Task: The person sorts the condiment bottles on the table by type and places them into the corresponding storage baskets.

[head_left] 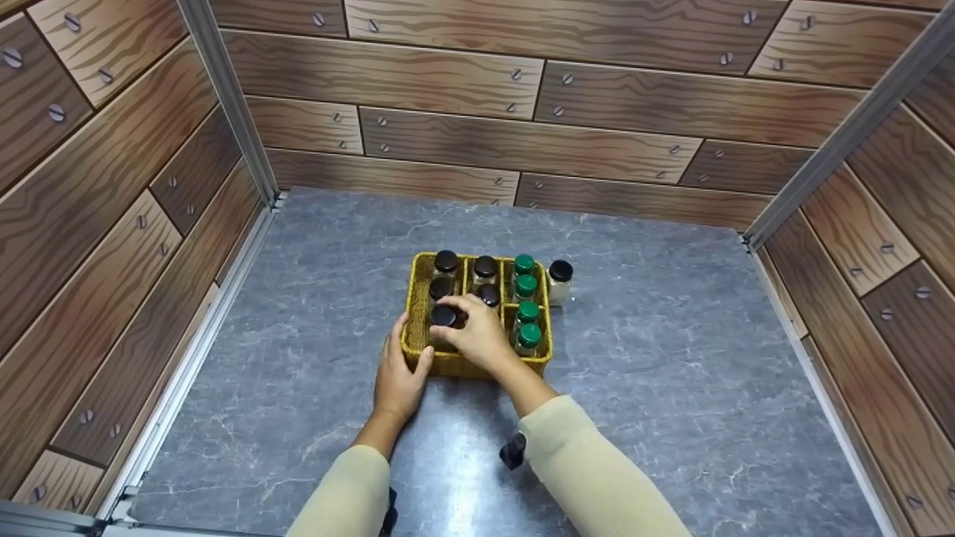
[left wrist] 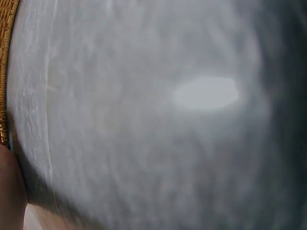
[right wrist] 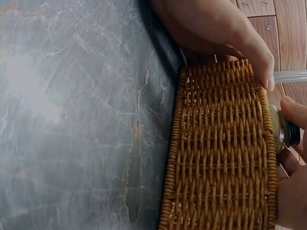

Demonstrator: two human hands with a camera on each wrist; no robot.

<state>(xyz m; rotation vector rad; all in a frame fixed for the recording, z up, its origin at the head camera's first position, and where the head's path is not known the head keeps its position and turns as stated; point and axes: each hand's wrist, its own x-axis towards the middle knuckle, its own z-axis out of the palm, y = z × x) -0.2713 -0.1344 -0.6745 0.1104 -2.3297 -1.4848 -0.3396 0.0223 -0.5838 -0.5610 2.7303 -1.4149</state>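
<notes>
A yellow-brown wicker basket (head_left: pixel 455 365) holds small glass jars in compartments. My right hand (head_left: pixel 481 335) pinches the black lid of a jar (head_left: pixel 443 316) at the front of the left compartment; in the right wrist view this jar (right wrist: pixel 279 125) projects above the rim. At the basket's front left corner, my left hand (head_left: pixel 399 384) holds on, thumb on the front, fingers along the left side. Two more black-lidded jars (head_left: pixel 445 261) stand behind the pinched one. Black-lidded jars (head_left: pixel 485 266) also occupy the middle compartment, partly hidden by my right hand.
Several green-lidded jars (head_left: pixel 527 311) fill the divided right compartments. Outside the basket, touching or close to its right side, a black-lidded jar (head_left: pixel 559 287) stands upright on the grey marbled surface (head_left: pixel 671 358). Wood-patterned walls (head_left: pixel 448 74) enclose the back and both sides.
</notes>
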